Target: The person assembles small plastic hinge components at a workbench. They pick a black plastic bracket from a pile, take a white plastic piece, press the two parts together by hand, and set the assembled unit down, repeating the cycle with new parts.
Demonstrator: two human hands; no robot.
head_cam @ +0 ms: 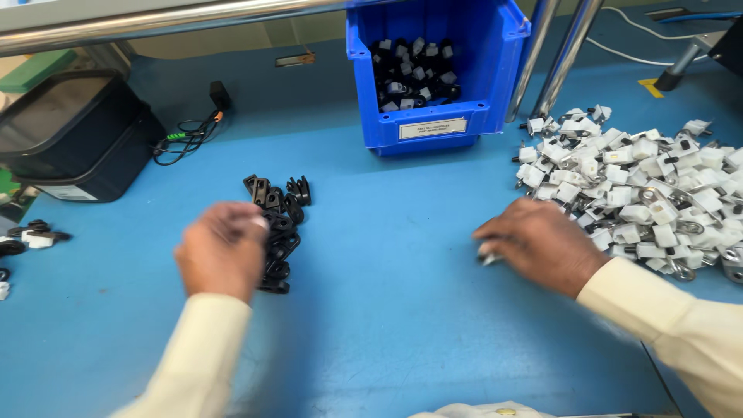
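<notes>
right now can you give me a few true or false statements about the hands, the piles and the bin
1. The blue bin is empty. False: it holds black and white parts.
2. The left hand is at the black clips. True.
3. The white parts lie left of the black clips. False: they are piled at the right.
4. The right hand is at the near edge of the white parts. True.
5. A black box sits at the far left. True.

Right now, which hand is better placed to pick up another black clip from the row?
The left hand: it hovers right beside the black clips. The right hand is across the table, by the white parts pile.
</notes>
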